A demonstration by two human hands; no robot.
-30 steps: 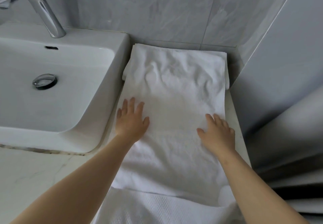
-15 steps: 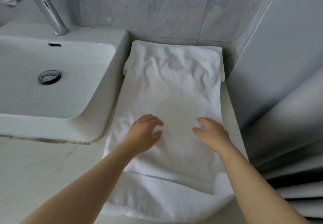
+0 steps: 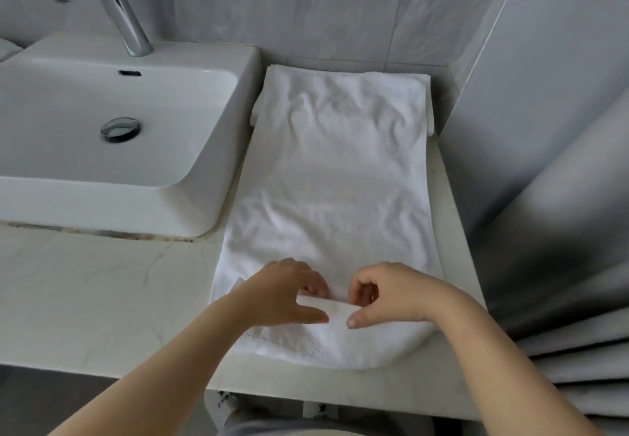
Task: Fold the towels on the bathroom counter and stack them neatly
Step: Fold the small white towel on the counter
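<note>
White towel (image 3: 340, 170) is lying lengthwise on the surface (image 3: 102, 292), just right of the sink (image 3: 136, 197). Left hand (image 3: 284, 294) and right hand (image 3: 391, 294) are both pinching its near edge, fingers curled, close together.

The pale, marble-veined tabletop (image 3: 102, 292) carries a white rectangular basin (image 3: 190, 210) on its left, seated on a stained sealant line. Just right of the basin, a white terry towel (image 3: 340, 180) lies lengthwise from the back wall towards the front edge, its near end overlapping a waffle-weave towel (image 3: 299, 343).
</note>
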